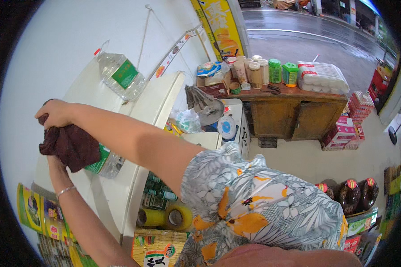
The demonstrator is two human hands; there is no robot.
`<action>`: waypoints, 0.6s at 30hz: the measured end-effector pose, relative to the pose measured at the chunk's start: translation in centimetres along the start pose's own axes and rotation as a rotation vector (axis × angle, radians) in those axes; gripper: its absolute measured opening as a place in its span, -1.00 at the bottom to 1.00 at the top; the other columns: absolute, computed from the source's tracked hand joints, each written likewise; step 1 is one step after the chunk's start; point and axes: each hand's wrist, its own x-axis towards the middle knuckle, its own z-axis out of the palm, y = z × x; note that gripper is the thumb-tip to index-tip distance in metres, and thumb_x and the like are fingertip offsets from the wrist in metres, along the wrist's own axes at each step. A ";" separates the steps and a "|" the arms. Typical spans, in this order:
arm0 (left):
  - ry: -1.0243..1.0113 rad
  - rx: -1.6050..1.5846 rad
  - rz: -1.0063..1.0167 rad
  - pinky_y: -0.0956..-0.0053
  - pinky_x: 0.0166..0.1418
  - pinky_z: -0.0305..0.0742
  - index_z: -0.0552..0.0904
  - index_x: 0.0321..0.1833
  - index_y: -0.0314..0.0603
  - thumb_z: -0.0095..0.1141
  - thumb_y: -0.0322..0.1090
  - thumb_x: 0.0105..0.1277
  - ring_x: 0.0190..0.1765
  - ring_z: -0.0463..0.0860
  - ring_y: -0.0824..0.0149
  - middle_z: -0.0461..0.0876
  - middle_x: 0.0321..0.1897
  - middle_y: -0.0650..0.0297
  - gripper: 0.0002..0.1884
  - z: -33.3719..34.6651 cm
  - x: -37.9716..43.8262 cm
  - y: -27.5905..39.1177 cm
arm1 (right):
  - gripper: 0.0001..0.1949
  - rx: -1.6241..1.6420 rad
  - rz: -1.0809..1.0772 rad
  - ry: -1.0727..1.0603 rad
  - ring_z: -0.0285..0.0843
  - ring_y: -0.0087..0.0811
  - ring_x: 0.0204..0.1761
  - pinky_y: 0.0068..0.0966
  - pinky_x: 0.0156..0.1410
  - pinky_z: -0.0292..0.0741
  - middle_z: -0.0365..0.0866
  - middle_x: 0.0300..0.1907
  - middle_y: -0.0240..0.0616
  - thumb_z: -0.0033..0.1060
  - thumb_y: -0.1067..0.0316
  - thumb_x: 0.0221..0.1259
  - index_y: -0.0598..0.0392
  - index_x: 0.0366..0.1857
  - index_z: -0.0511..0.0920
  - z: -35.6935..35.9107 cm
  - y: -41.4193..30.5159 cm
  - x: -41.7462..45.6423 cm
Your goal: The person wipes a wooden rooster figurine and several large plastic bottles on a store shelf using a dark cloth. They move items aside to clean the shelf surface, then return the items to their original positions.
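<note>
At the left, my right hand (56,114) grips a dark maroon cloth (75,145) draped over the upper part of a large clear plastic bottle with a green label (102,160). My left hand (57,164) is under the cloth's lower edge, its fingers mostly hidden; a bracelet is on that wrist. The bottle leans on a white shelf top (100,197), its neck hidden by cloth and hand. Another clear plastic bottle with a green label and red cap (122,75) stands farther back on the same white surface.
Rolls of yellow tape (178,217) lie on a shelf below. Beyond are a dial scale (226,127), a wooden cabinet (270,115) bearing jars and packed paper rolls (322,77), and stacked cartons (342,133). Large dark jars (349,197) stand at the right.
</note>
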 end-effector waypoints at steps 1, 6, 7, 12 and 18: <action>-0.031 0.014 -0.014 0.29 0.17 0.54 0.42 0.24 -0.17 0.02 -0.06 0.42 0.08 0.59 0.20 0.54 0.13 0.16 -0.55 0.5 0.3 0.6 | -0.62 -0.089 -0.064 0.007 0.60 -0.13 0.03 -0.31 0.15 0.51 0.70 -0.10 -0.14 0.32 0.23 -0.10 -0.01 -0.09 0.70 -0.4 -0.4 0.4; 0.141 -0.023 -0.002 0.29 0.17 0.54 0.43 0.22 -0.14 0.01 -0.06 0.42 0.08 0.59 0.22 0.54 0.12 0.18 -0.57 -3.6 -1.4 -2.3 | -0.75 -0.490 0.029 -0.108 0.65 -0.03 -0.09 -0.16 0.07 0.54 0.68 -0.20 -0.01 0.16 0.34 -0.02 0.00 -0.21 0.69 1.6 -5.2 -3.5; 0.147 -0.056 0.019 0.28 0.17 0.54 0.44 0.22 -0.14 0.01 -0.05 0.42 0.08 0.59 0.22 0.54 0.12 0.18 -0.57 -4.2 -0.4 -3.2 | -0.71 -0.504 0.019 -0.037 0.66 0.02 -0.15 -0.11 0.03 0.55 0.67 -0.22 0.05 0.13 0.35 0.02 0.01 -0.13 0.65 0.8 -5.5 -3.9; 0.238 0.099 0.151 0.32 0.13 0.54 0.49 0.20 -0.06 0.02 -0.05 0.42 0.09 0.58 0.29 0.58 0.09 0.24 -0.61 4.6 -3.6 -4.7 | -0.14 -0.514 0.508 0.014 0.61 0.07 0.05 -0.18 0.18 0.49 0.61 -0.02 0.22 0.11 -0.30 0.08 0.41 0.16 0.30 -3.4 -5.5 -5.1; 0.310 1.260 0.638 0.10 0.26 0.36 0.33 0.27 -0.41 0.22 -0.28 0.13 0.14 0.42 -0.20 0.44 0.10 -0.16 -0.35 5.7 -8.9 -3.9 | 0.01 -0.265 0.560 -0.099 0.55 0.08 0.13 -0.22 0.24 0.43 0.56 0.04 0.27 0.16 -0.49 -0.09 0.38 0.18 0.32 -2.2 -6.0 -8.2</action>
